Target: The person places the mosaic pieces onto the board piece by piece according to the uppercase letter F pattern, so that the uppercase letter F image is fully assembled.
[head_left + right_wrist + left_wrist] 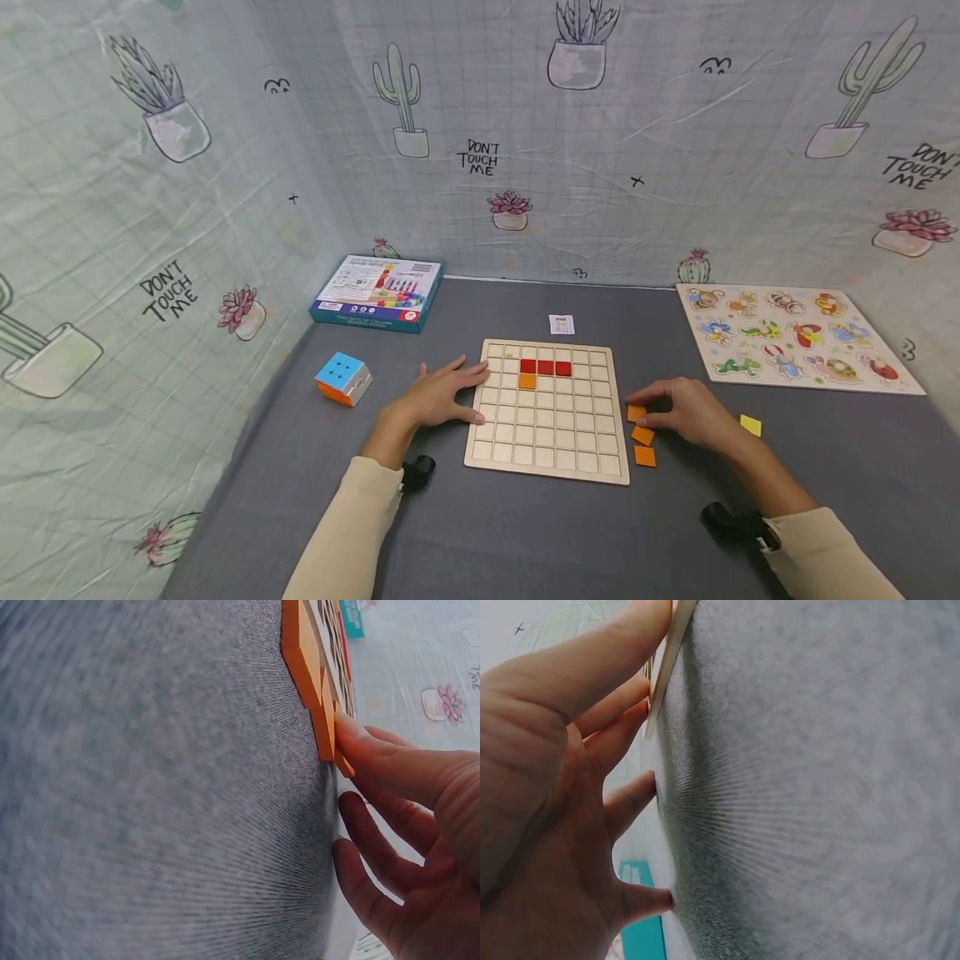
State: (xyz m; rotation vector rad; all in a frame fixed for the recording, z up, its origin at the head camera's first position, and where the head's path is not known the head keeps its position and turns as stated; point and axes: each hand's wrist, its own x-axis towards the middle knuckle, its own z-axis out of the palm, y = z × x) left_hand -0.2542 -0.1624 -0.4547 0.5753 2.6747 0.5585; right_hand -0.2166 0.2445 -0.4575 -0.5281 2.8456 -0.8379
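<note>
A light wooden grid board lies on the grey cloth. Set in its cells are a row of 3 red square tiles and one orange tile below the leftmost. My left hand rests at the board's left edge, fingers spread, thumb and some fingertips touching the wood. To the right of the board, my right hand pinches the farthest orange square tile between thumb and index finger, low on the cloth. Nearer me lie two more orange tiles, loose on the cloth.
A yellow tile lies right of my right hand. Beyond the board is a small printed card. On the left are a puzzle cube and a teal-edged box; an insect puzzle board lies at the far right.
</note>
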